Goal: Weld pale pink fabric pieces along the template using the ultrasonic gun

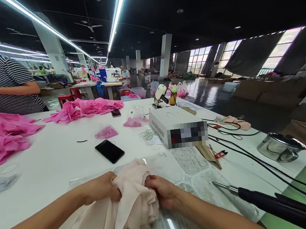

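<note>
A thick bundle of pale beige fabric pieces (135, 203) is gathered between my two hands over a clear plastic sheet (192, 161) on the table. My left hand (104, 187) grips the bundle from the left, its fingers tucked into the folds. On the other side, my right hand (163, 191) is closed round the layered edges, with the fingertips partly hidden by cloth. To the right of my right hand lies a black-handled tool with a thin metal tip (240, 192).
A white control box (175, 121) stands mid-table, with black cables (235, 149) running right. Nearby are a black phone (110, 151), bags of small pink pieces (106, 131) and a metal pot (279, 146). Pink fabric (2, 137) is heaped before a person in stripes (7, 78).
</note>
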A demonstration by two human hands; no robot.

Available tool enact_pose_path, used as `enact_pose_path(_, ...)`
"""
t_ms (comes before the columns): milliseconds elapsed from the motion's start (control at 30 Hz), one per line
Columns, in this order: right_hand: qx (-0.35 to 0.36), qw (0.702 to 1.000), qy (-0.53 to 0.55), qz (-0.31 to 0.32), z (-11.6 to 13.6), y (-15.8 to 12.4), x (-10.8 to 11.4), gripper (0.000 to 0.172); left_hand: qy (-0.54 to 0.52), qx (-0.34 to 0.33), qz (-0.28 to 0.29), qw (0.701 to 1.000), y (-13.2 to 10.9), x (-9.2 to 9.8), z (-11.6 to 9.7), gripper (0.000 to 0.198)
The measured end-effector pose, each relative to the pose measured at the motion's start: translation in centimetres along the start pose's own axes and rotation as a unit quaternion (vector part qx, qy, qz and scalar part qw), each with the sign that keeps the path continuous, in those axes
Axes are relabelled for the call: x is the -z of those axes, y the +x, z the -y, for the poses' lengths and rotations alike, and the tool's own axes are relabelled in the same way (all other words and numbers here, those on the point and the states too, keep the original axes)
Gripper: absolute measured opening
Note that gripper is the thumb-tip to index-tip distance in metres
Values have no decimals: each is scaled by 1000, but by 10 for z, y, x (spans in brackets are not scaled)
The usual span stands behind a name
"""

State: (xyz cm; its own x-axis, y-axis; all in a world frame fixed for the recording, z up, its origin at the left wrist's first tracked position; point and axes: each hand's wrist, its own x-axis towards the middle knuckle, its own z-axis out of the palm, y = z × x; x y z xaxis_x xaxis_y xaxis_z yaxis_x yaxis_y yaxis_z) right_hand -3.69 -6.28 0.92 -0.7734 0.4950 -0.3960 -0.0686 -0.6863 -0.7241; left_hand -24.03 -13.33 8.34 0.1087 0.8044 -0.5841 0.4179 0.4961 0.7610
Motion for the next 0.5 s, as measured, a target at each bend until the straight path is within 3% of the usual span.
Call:
enact_pose_path(267, -48, 999, 5, -25, 1, 5, 14, 16, 10, -1, 33, 999, 5, 8, 11, 15)
enact_pose_path(400, -67, 997, -22, -22, -3, -3, 20, 27, 25, -3, 60, 998, 7, 11, 14, 15)
enact_pose_path(500, -109, 993, -54, -8, -6, -3, 19, 19, 38, -4, 80, 996, 9, 13, 12, 15)
